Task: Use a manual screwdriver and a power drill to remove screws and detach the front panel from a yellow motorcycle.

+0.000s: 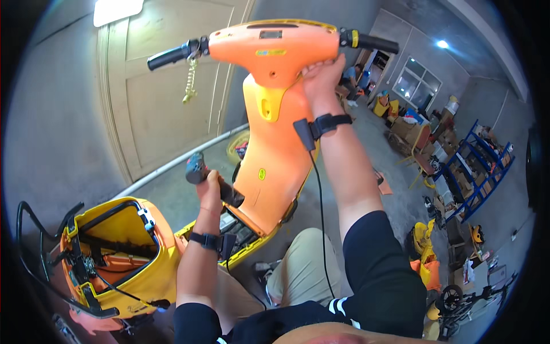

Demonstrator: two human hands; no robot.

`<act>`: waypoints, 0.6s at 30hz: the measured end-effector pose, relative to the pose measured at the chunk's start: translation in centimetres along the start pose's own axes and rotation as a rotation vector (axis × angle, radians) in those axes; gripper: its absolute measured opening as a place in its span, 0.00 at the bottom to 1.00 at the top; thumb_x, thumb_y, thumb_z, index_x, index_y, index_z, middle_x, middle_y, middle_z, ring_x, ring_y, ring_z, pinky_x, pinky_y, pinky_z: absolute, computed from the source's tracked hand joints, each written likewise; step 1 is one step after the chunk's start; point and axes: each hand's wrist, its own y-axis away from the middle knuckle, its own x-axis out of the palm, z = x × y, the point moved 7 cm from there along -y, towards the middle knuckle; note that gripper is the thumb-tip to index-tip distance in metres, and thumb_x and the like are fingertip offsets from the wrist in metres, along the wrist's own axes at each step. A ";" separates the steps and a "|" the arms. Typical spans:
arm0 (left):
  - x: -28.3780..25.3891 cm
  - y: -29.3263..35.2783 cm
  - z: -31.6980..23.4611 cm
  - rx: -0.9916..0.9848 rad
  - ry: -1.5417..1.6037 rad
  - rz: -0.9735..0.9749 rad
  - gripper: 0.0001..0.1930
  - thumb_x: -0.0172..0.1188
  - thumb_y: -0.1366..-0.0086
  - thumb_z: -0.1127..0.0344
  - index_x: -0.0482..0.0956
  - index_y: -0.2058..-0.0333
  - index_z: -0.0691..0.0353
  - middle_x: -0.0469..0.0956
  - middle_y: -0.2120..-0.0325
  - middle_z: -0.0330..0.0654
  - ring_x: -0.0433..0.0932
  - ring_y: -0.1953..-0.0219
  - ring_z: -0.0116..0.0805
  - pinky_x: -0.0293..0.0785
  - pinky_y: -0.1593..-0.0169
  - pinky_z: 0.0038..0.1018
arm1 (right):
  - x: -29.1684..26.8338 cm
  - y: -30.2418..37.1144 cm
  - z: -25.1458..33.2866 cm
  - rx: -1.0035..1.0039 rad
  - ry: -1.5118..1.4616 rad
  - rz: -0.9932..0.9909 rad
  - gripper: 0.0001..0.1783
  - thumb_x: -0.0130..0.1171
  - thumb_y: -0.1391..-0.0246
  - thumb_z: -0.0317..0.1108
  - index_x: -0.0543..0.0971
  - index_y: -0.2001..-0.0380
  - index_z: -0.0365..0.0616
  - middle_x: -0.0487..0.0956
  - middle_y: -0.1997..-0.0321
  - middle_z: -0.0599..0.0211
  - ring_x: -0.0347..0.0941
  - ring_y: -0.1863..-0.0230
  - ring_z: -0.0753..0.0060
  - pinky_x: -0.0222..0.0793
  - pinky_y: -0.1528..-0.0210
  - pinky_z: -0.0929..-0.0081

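Observation:
An orange and yellow electric scooter stands before me, its handlebar cover (275, 54) at the top and its orange front panel (275, 155) curving down below. My right hand (323, 80) is closed on the right underside of the cover, its fingertips against the edge. Lower down on the left, my left hand (211, 186) is wrapped round the grip of a cordless drill (196, 168). The drill's dark base lies close to the panel's left edge; I cannot tell whether they touch. Beneath the panel, the open footboard (243, 229) shows dark parts inside.
At lower left is the scooter's yellow rear body (163, 246), open on top, with cables and a black rack (34, 229). A door (166, 86) stands behind. To the right are a blue shelf (478, 172), a chair (418, 152), loose scooter parts and, farther back, a seated person (350, 80).

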 end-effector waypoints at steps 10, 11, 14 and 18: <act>-0.4 0.2 -0.5 -0.008 0.018 -0.072 0.03 0.58 0.46 0.69 0.75 0.74 0.62 0.76 0.79 0.40 0.77 0.77 0.32 0.72 0.69 0.28 | 3.5 2.8 5.4 -0.027 0.269 0.202 0.24 0.54 0.35 0.50 0.73 0.43 0.47 0.78 0.45 0.68 0.73 0.42 0.68 0.65 0.36 0.58; -0.4 0.1 -0.4 -0.005 0.013 -0.073 0.03 0.58 0.46 0.69 0.75 0.74 0.62 0.76 0.79 0.40 0.77 0.77 0.32 0.72 0.69 0.28 | 3.4 2.8 5.5 -0.007 0.256 0.244 0.23 0.56 0.36 0.48 0.73 0.44 0.47 0.78 0.45 0.68 0.73 0.42 0.68 0.64 0.35 0.58; -0.4 -0.6 0.6 -0.014 -0.015 -0.026 0.04 0.58 0.45 0.69 0.75 0.72 0.62 0.77 0.78 0.40 0.77 0.76 0.32 0.73 0.69 0.28 | 2.7 2.7 5.6 0.003 0.251 0.285 0.22 0.57 0.37 0.46 0.75 0.46 0.45 0.79 0.47 0.68 0.74 0.44 0.69 0.65 0.38 0.62; 0.0 -0.8 1.6 -0.030 -0.013 -0.010 0.04 0.56 0.45 0.70 0.74 0.71 0.62 0.76 0.78 0.40 0.77 0.75 0.34 0.73 0.67 0.29 | 1.8 2.2 5.5 -0.003 0.284 0.301 0.22 0.56 0.37 0.45 0.75 0.46 0.43 0.79 0.48 0.66 0.75 0.45 0.71 0.66 0.41 0.65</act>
